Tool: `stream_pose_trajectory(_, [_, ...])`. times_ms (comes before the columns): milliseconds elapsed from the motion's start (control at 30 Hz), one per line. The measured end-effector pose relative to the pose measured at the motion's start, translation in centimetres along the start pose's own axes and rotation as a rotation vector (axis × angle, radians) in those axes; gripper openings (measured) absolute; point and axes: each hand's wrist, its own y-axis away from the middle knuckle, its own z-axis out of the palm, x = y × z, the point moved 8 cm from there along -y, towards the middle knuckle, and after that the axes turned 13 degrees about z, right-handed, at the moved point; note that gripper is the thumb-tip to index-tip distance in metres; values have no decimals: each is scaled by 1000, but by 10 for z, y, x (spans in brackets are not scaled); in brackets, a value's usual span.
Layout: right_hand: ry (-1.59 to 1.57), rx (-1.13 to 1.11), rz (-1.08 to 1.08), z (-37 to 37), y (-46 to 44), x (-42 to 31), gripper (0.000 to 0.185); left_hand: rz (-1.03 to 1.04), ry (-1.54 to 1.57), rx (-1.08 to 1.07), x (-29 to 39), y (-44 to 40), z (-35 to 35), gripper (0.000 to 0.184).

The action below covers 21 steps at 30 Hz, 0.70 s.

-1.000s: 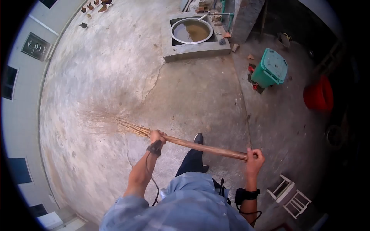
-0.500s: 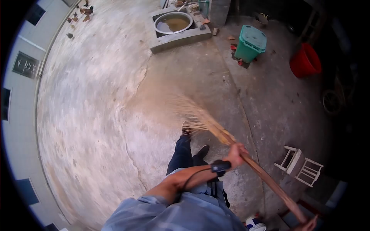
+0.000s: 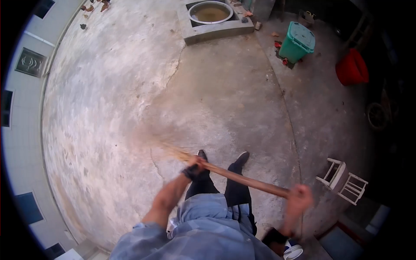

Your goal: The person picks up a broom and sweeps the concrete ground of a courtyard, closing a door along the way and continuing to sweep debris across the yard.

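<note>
A long-handled twig broom (image 3: 247,180) slants across in front of my body. My left hand (image 3: 196,163) is wrapped around it low down, close to where the bristles begin. Toward the other end of the wooden handle, my right hand (image 3: 300,197) is closed on it. The broom's bristles (image 3: 173,151) point left over the concrete floor (image 3: 108,143) and are smeared by motion, so I cannot tell whether they touch it. My dark shoes stand just beyond the handle.
A round metal basin (image 3: 211,13) of murky water sits in a concrete surround at the top. A green lidded bin (image 3: 297,42), a red bucket (image 3: 352,67) and a small white chair (image 3: 342,181) stand on the right. Chickens (image 3: 91,8) are at the far left.
The broom has swung left, its bristles passing from ahead of my feet to beyond my left foot. Both hands moved left with it, and the right hand came up and nearer.
</note>
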Motion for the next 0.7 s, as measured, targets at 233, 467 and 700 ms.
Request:
stream_pose_trajectory(233, [-84, -293, 28, 150, 25, 41, 24, -302, 490, 1161, 85, 36, -181, 12])
stream_pose_trajectory(467, [-67, -4, -51, -25, 21, 71, 10, -330, 795, 772, 103, -26, -12, 14])
stream_pose_trajectory(700, [299, 507, -70, -149, 87, -96, 23, -624, 993, 291, 124, -94, 195, 13])
